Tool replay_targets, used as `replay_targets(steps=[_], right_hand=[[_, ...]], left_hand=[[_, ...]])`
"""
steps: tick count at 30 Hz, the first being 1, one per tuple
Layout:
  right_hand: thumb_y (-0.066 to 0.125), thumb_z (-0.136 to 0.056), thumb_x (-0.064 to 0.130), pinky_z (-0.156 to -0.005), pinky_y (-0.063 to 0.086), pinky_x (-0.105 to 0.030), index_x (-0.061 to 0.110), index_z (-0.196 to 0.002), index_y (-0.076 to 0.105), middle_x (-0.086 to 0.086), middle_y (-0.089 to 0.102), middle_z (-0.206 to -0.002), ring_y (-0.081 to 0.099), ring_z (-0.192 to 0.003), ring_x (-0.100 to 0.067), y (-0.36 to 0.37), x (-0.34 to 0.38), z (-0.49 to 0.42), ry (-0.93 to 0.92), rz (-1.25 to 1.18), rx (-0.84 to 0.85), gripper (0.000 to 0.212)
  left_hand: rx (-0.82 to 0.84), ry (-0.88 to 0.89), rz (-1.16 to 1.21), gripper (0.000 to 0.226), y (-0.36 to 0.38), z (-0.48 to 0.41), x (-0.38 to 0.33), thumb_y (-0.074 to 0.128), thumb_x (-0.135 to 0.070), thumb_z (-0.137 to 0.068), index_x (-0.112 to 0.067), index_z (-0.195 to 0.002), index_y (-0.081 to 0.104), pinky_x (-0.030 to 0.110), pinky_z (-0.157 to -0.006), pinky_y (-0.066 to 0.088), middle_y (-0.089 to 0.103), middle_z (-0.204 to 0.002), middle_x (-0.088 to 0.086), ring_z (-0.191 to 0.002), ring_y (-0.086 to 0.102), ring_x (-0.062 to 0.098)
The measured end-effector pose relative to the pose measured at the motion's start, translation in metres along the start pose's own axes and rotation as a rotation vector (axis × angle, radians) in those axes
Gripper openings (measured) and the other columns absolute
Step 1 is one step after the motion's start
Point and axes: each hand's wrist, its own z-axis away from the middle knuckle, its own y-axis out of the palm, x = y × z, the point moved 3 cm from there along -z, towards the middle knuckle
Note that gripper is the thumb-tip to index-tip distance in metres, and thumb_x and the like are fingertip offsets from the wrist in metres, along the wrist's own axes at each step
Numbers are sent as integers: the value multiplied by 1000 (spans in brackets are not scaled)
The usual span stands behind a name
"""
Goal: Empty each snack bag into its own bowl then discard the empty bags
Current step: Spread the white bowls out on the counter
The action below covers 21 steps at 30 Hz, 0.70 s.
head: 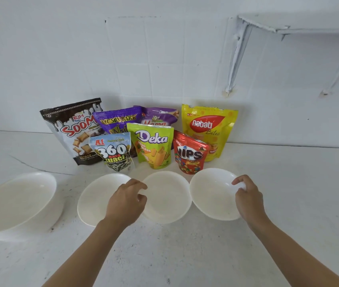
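Seven snack bags stand against the wall: Soom [71,131], Mum's Bake [116,121], Mama [158,117], Nabati [208,129], and in front 360 Kuaci [112,152], Deka [152,148] and Nips [189,154]. All look sealed. Three small white bowls sit in a row before them, all empty: left [94,199], middle [166,197], right [212,193]. My left hand [126,201] pinches the middle bowl's left rim between curled finger and thumb. My right hand [247,199] grips the right bowl's right rim.
A large white bowl [17,201] stands at the left on the white counter [164,255]. A white tiled wall rises behind the bags. A white shelf on brackets [288,23] hangs at the upper right.
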Motion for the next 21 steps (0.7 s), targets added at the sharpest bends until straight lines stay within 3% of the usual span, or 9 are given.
replay_targets(steps=[6,11,18,21], right_hand=[[32,-91,-7,-60,41,-30,18,-106,57,-5,54,-88,49,-75,-18,18,-12,8,-20,34,25,39],[38,-88,-7,-57,40,-27,19,-107,56,-11,56,-106,52,-91,-30,20,-17,9,-72,53,44,37],[57,-93,7,-87,45,-34,23,-118,61,-2,58,-131,49,-116,-22,15,-7,18,-267,172,-7,30],[60,-95,12,-99,46,-35,24,-122,62,4,60,-132,51,-123,-19,10,12,28,-402,230,-33,29]], left_hand=[[-22,-5,1,30,-9,3,19,64,-8,-89,-22,-113,75,37,-83,55,70,-122,-6,-104,58,21],[-39,-4,23,33,-9,7,21,66,-7,-88,-21,-116,74,40,-84,55,71,-123,-3,-106,53,24],[-81,6,52,32,-22,6,15,69,-9,-87,-25,-114,73,38,-85,51,70,-123,-5,-105,51,23],[-154,4,93,27,-43,4,7,71,-11,-87,-25,-110,74,33,-81,48,70,-113,-4,-103,57,23]])
